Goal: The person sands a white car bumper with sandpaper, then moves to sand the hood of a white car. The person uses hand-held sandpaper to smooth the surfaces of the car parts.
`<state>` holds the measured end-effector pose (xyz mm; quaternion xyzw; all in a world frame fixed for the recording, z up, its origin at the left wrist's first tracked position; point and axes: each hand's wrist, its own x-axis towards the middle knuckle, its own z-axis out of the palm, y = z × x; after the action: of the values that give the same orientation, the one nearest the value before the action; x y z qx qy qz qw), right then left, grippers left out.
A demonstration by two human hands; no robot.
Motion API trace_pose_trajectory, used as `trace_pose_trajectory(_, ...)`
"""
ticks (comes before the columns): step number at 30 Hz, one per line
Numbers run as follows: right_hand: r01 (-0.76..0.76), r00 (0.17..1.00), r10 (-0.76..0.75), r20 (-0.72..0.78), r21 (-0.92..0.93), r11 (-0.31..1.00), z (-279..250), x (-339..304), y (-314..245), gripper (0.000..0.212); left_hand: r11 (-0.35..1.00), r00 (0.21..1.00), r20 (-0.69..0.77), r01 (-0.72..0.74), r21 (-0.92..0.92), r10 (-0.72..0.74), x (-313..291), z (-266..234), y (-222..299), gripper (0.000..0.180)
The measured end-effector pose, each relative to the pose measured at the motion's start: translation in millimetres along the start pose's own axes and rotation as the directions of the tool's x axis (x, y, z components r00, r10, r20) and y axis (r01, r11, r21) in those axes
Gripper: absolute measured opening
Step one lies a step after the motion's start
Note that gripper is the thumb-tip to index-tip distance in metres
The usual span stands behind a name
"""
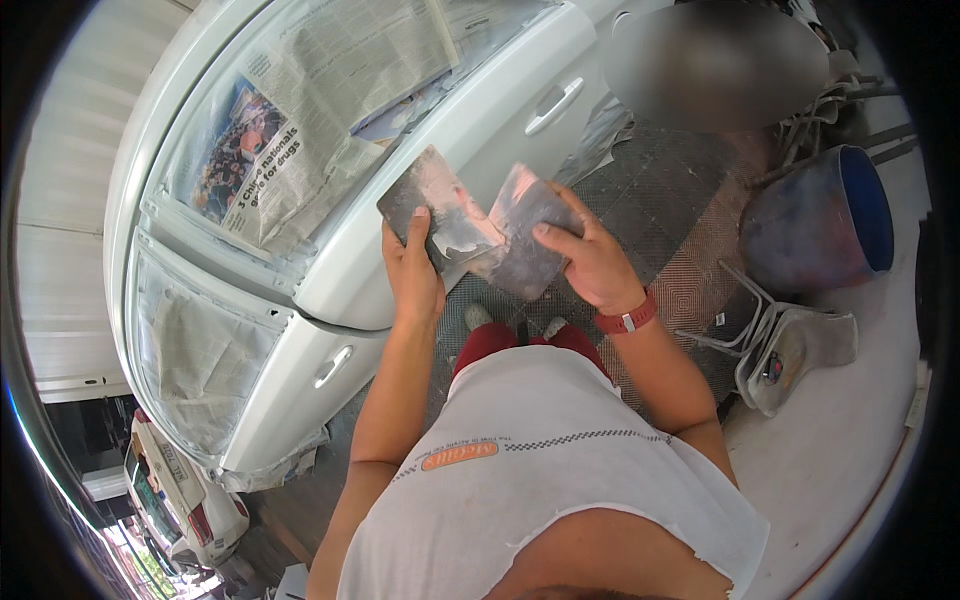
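Note:
My left hand (412, 275) holds a dark, flat, squarish plate (407, 203) with its thumb on top, the upper face smeared with pinkish-white paste. In my right hand (600, 262) is a second thin grey plate (535, 225), pinched between thumb and fingers, with pink paste along its upper and left edges. The two plates meet or overlap at the paste between them; whether they touch firmly I cannot tell. Both are held at chest height, close to the white car door (460, 130). The fingers under each plate are partly hidden.
Newspaper (340, 120) and clear film cover the car's windows. To the right stand a stained drum (800, 225) with a blue inside and a metal-framed chair (800, 345). Patterned dark matting (690, 200) lies on the floor. Another white vehicle (190, 490) is at lower left.

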<state>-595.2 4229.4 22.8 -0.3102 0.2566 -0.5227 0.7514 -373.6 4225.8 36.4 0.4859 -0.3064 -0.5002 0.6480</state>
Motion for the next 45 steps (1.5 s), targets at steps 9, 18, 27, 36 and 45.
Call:
trace_pose_trajectory(9, -0.027, 0.992, -0.025, -0.127, -0.387, 0.922, -64, -16, -3, 0.054, 0.963, 0.947, 0.218, 0.194, 0.187, -0.234, 6, -7, -6, 0.051)
trace_pose_trajectory(18, -0.006, 0.877, 0.005, -0.480, 0.000, 1.000, -90, -47, 49, 0.059, 0.970, 0.947, 0.216, 0.224, 0.095, -0.240, 0, 23, -48, 0.057)
trace_pose_trajectory(27, 0.408, 0.571, -0.088, -0.816, 0.190, 0.893, -61, -45, 85, 0.041, 0.892, 0.856, 0.494, -0.099, 0.441, -0.150, -21, 40, -85, 0.064)
trace_pose_trajectory(36, 0.484, 0.459, -0.252, -0.852, 0.001, 0.875, -25, -62, 80, 0.046, 0.743, 0.537, 0.769, -0.342, 0.575, -0.348, -16, 26, -54, 0.046)
trace_pose_trajectory(45, 0.289, 0.364, -0.550, -0.752, -0.471, 0.834, 12, -87, 80, 0.053, 0.748, 0.276, 0.850, -0.404, 0.527, -0.450, -7, 13, -16, 0.031)
